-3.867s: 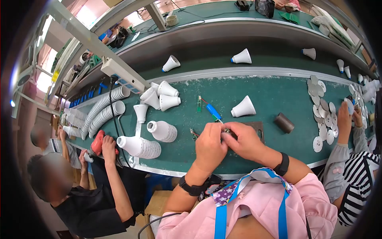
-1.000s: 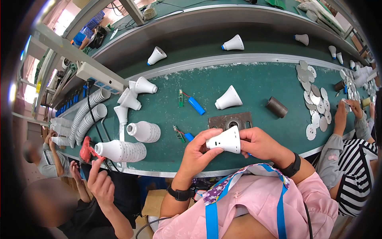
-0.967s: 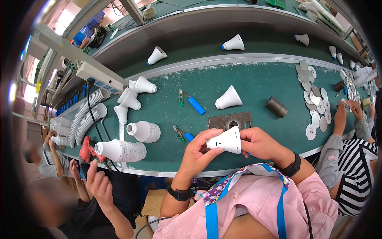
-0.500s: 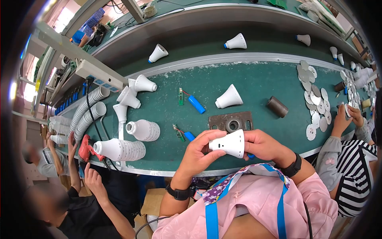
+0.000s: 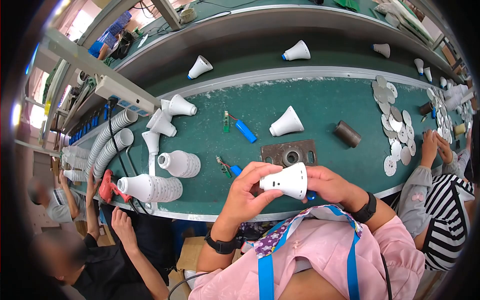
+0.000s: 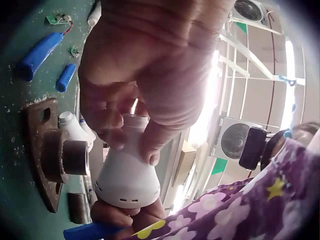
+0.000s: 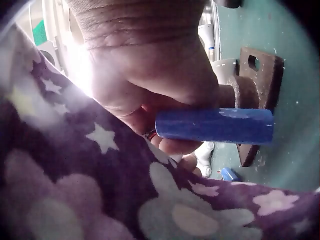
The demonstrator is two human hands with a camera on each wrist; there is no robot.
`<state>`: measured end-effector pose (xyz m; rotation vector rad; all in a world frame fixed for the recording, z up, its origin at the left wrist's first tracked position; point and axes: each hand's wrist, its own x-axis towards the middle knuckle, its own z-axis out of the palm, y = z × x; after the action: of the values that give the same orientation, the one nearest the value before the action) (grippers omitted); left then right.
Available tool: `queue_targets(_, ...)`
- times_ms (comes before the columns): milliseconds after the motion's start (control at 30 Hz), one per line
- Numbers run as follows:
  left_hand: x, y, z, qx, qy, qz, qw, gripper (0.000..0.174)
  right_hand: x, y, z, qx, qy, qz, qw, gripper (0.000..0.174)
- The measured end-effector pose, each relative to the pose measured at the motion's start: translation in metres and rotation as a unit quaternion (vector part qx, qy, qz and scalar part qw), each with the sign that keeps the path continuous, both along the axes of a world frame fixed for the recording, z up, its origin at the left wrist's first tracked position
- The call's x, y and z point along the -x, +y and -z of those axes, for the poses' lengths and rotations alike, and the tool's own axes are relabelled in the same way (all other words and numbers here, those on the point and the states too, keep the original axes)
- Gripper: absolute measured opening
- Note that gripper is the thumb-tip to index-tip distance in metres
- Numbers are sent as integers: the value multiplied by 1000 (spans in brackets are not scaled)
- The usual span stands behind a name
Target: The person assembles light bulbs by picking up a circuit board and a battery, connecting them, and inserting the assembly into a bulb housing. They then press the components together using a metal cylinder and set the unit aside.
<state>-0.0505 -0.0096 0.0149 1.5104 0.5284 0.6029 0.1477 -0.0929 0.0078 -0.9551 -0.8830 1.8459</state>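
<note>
My left hand (image 5: 244, 192) pinches the narrow neck of a white cone-shaped lamp housing (image 5: 287, 181) between thumb and fingers. The housing lies tilted on its side, with its wide slotted end toward my right hand (image 5: 327, 185). In the left wrist view, right-hand fingers sit right at the wide rim of the housing (image 6: 127, 180). A blue cylindrical battery (image 7: 215, 126) lies along the curled fingers of the right hand, a red wire at its inner end. The inside of the housing is hidden. Just beyond the hands is a brown metal plate (image 5: 270, 153) with a raised ring.
Two blue batteries (image 5: 245, 131) wired to green circuit boards (image 5: 226, 121) lie on the green table. Around them are a loose white housing (image 5: 288, 121), a metal cylinder (image 5: 347, 134), stacked housings (image 5: 155, 189) and silver discs (image 5: 395, 122). People sit at both sides.
Earlier both hands worked close together over the metal plate; now they hold a white housing, and the group by the power strip has fewer. Lately the housing shifted slightly right. The left neighbour's hand lowered.
</note>
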Motion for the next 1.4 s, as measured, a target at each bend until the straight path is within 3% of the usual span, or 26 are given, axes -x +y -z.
queue_targets(67, 2, 1, 0, -6, 25, -2, 1000, 45, 0, 1, -2, 41, 40, 8, 998, 27)
queue_targets(200, -1, -5, 5, -19, 21, -38, 999, 45, 4, 1, -5, -7, -55, 11, 998, 29)
queue_targets(300, 3, -4, 6, 43, 34, -42, 998, 45, 5, 2, -7, -41, -94, 18, 995, 29)
queue_targets(400, 2, -10, 16, 140, -49, -80, 986, 38, 6, 3, -8, -45, -118, 24, 992, 29)
queue_targets(467, 3, -13, 25, 187, -78, -136, 970, 28, 10, 6, -6, -192, -221, 62, 954, 28)
queue_targets(567, -1, -15, 22, 206, -27, -161, 965, 22, 12, 8, 2, -254, -264, 89, 926, 28)
queue_targets(700, -5, -14, 21, 219, -7, -172, 960, 22, 14, 10, -5, -262, -309, 84, 910, 31)
queue_targets(800, -7, -14, 26, 210, -46, -184, 959, 24, 13, 10, -11, -233, -320, 80, 915, 24)
queue_targets(867, -6, -13, 31, 264, -67, -195, 942, 27, 5, 10, -5, -329, -519, 73, 786, 16)
queue_targets(900, -5, -12, 31, 264, -67, -194, 943, 27, 2, 8, -4, -329, -519, 74, 785, 16)
queue_targets(1000, -4, -9, 30, 311, -131, -198, 920, 29, -8, 11, -4, -463, -663, 118, 576, 25)
queue_targets(1033, -5, -10, 30, 311, -131, -195, 921, 29, -9, 12, -10, -462, -665, 119, 575, 25)
queue_targets(1100, -8, -12, 29, 318, -150, -185, 918, 30, -6, 14, -30, -389, -766, 156, 488, 30)
queue_targets(1233, -11, -10, 29, 317, -190, -179, 912, 28, -7, 15, -31, -384, -769, 136, 494, 32)
queue_targets(1333, -10, -10, 28, 336, -200, -176, 903, 28, -2, 13, -43, -448, -709, 128, 529, 22)
queue_targets(1400, -11, -10, 30, 357, -215, -138, 898, 25, -2, 14, -39, -468, -588, 111, 651, 26)
